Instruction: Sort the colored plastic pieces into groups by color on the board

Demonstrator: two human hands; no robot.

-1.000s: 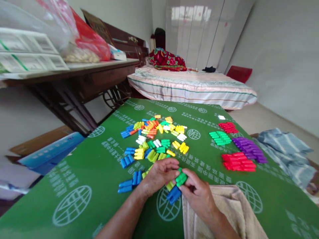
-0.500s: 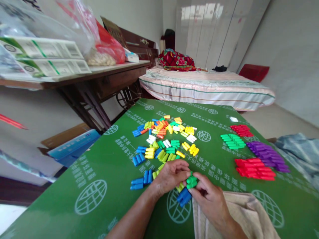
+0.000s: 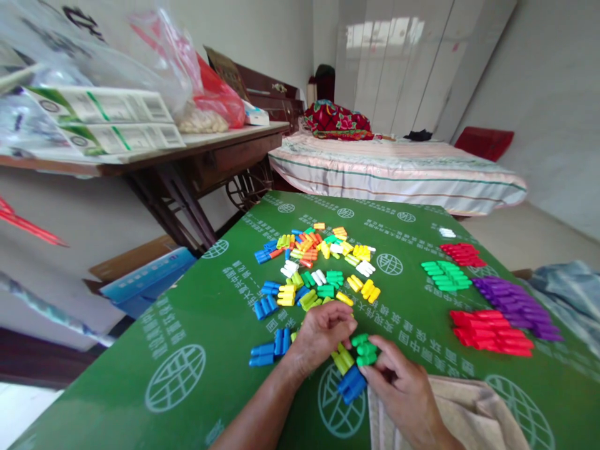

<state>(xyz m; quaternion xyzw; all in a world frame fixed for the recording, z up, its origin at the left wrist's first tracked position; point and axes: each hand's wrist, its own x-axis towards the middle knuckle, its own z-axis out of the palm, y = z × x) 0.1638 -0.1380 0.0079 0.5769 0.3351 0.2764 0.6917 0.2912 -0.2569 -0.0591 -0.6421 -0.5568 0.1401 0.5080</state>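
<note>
My left hand (image 3: 322, 334) is curled, fingers closed, over small plastic pieces near the front of the green table (image 3: 197, 325); what it grips is hidden. My right hand (image 3: 400, 390) pinches a cluster of green pieces (image 3: 364, 350). Between the hands lie yellow-green pieces (image 3: 344, 359) and, just below them, blue pieces (image 3: 351, 383). A mixed pile of coloured pieces (image 3: 323, 262) spreads beyond my hands. To the right lie sorted groups: red (image 3: 492, 331), purple (image 3: 518, 299), green (image 3: 446, 275), and a smaller red one (image 3: 464, 253).
A beige towel (image 3: 469, 419) lies under my right wrist. Blue pieces (image 3: 272, 347) lie left of my left hand. A wooden desk (image 3: 187, 150) with boxes and bags stands at the left. A bed (image 3: 398, 172) stands behind the table.
The view has shifted, so everything sits further right and lower. My hands have drawn slightly apart, and the green cluster now stays with my right hand.
</note>
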